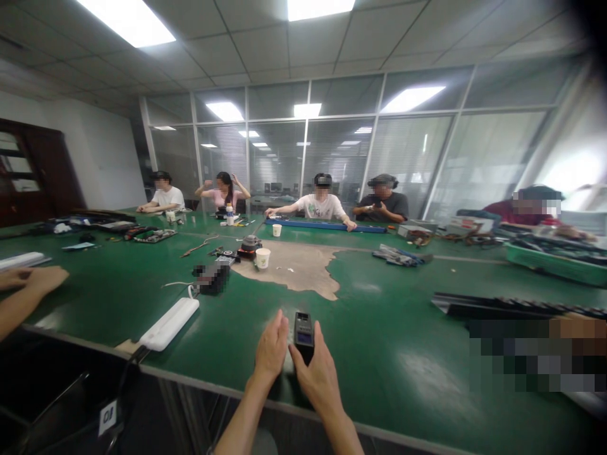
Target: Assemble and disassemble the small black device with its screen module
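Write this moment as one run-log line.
right hand: holds black rectangular device | left hand: open, beside device | both: over green table

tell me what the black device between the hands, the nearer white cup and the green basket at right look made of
Black device: probably hard plastic, from its dark, boxy casing around a small screen, though painted metal is possible.
Nearer white cup: likely paper, fairly matt, with tapering sides and a printed mark.
Green basket: probably plastic, given its even colour.

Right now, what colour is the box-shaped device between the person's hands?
The device is mostly black, seen in the head view.
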Demonstrator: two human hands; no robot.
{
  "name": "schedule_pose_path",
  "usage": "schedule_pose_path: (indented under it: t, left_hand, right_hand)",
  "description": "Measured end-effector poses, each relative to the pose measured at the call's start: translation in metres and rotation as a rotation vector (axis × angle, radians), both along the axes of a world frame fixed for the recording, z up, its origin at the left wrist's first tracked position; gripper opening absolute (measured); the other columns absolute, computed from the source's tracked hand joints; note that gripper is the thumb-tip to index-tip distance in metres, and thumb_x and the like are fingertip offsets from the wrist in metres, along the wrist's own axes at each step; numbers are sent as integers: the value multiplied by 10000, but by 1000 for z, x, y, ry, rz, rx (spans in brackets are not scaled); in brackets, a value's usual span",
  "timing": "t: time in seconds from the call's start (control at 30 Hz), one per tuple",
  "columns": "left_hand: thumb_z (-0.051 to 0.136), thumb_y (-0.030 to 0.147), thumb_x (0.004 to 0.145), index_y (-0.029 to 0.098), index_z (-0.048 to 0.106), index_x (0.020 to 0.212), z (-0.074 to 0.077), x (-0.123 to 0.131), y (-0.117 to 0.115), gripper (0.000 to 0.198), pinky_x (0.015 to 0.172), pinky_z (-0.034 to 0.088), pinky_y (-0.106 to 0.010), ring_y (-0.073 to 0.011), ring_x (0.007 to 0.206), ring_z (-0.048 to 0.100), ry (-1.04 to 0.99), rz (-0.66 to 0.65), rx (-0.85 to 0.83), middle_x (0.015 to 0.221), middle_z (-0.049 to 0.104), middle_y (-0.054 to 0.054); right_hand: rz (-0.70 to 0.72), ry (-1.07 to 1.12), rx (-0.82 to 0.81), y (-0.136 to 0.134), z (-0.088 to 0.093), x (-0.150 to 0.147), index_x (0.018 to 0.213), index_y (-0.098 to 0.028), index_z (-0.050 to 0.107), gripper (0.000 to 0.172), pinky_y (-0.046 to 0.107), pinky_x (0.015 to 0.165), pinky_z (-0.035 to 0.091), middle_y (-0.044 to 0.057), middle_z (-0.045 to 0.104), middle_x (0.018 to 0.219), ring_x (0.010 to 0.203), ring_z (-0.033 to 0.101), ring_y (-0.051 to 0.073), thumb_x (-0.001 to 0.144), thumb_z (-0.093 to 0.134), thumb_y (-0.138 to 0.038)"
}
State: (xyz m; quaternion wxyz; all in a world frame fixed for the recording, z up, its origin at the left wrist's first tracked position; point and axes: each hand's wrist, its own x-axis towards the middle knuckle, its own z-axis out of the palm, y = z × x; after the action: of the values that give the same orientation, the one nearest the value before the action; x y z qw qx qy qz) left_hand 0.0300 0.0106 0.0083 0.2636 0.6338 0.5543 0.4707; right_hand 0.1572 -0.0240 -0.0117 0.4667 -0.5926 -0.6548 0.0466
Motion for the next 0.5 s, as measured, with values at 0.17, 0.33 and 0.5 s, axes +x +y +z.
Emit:
schedule_pose_path:
  t: [0.17, 0.33, 0.5]
  left_hand:
    - [264, 546, 941, 127, 466, 1352, 0, 0, 1, 620, 1119, 297, -349, -218, 1320, 415, 29, -10, 11, 1402, 473, -115]
    - [269, 553, 937, 134, 470, 1351, 0, 0, 1, 621, 1117, 303, -354, -224, 1314, 424, 26, -4, 14, 1396, 482, -111]
    - [288, 547, 935, 131, 483, 1340, 2, 0, 0, 613, 1115, 305, -354, -225, 1308, 432, 16, 7, 19, 1388, 489, -116]
  right_hand:
    - [18, -42, 26, 1, -5, 0, 1423, -95, 297, 646, 437, 974, 422, 178, 503, 1335, 1204, 506, 283, 881, 460, -406]
    - [15, 0, -13, 0, -1, 0, 1418, -96, 311, 649, 421, 970, 427, 171, 519, 1321, 1189, 520, 278, 874, 465, -413]
    - [-4, 105, -64, -1, 12, -3, 1403, -81, 339, 673, 419, 990, 415, 182, 514, 1324, 1215, 502, 276, 860, 472, -456]
